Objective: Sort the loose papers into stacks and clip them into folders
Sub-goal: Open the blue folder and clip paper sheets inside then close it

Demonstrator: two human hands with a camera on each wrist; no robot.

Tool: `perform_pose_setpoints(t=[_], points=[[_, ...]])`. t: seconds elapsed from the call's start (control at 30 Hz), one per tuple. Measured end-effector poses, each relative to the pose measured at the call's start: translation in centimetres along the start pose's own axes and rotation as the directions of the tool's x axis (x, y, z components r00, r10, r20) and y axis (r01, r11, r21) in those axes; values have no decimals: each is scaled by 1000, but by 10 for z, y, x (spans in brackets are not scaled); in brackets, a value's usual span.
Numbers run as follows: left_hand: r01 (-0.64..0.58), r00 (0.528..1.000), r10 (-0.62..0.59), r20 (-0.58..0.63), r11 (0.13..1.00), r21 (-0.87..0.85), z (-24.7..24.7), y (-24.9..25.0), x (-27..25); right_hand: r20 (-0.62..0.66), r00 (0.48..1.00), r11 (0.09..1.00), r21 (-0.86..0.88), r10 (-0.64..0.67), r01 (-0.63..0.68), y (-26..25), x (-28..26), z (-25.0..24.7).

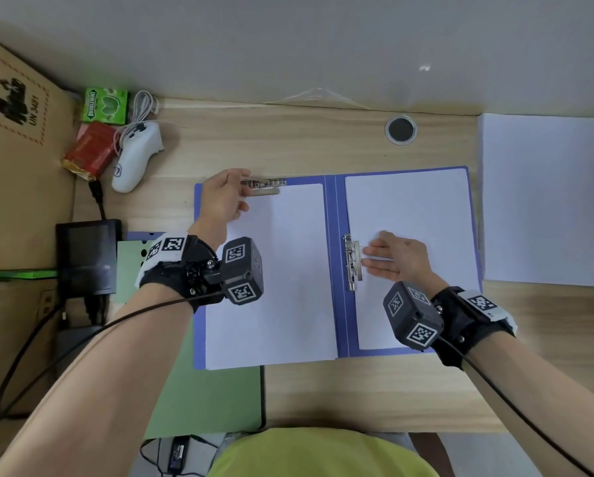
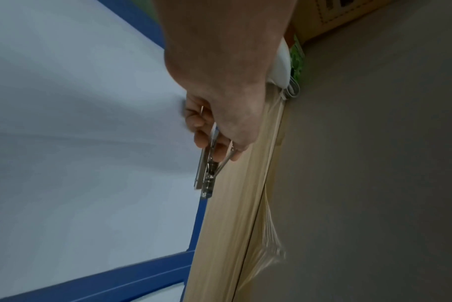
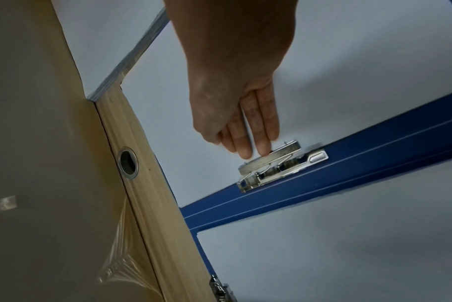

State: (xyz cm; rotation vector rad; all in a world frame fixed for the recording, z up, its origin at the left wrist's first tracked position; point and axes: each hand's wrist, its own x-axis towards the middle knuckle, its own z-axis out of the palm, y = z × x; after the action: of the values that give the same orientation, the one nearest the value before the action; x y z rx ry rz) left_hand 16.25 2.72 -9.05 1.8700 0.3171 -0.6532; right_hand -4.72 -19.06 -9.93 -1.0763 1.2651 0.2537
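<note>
A blue folder (image 1: 330,215) lies open on the wooden desk, with a white paper stack on each half. My left hand (image 1: 220,197) grips the metal clip (image 1: 266,186) at the top edge of the left stack (image 1: 275,280); its fingers (image 2: 201,139) curl round the clip's lever (image 2: 207,169). My right hand (image 1: 397,256) lies flat with straight fingers on the right stack (image 1: 409,201), fingertips (image 3: 256,151) touching the metal spine clip (image 3: 274,165), which also shows in the head view (image 1: 353,261).
A separate white paper stack (image 1: 543,197) lies at the right. A green folder (image 1: 202,390) sticks out under the blue one at the near left. A white controller (image 1: 135,158), boxes (image 1: 96,132), a black device (image 1: 87,256), cables and a desk grommet (image 1: 401,129) sit around.
</note>
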Motion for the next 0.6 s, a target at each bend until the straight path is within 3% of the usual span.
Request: perform_pose_setpoints(t=[0.17,0.27,0.4,0.6], points=[[108,985,-90,-146,987,121,-11,-12,14,-11,1000,1000,-14,3,-4,0,1,0],[110,972,-61,-227,971,210,-16,-20,20,-9,1000,1000,-14,6,-6,-1,2,1],[81,964,-7,-266,960,267,-17,-21,19,-3,1000,1000,-11,29,-29,-4,2,1],[97,967,-27,-253,958,269,-20,-23,14,-2,1000,1000,-8,17,-17,-3,0,1]])
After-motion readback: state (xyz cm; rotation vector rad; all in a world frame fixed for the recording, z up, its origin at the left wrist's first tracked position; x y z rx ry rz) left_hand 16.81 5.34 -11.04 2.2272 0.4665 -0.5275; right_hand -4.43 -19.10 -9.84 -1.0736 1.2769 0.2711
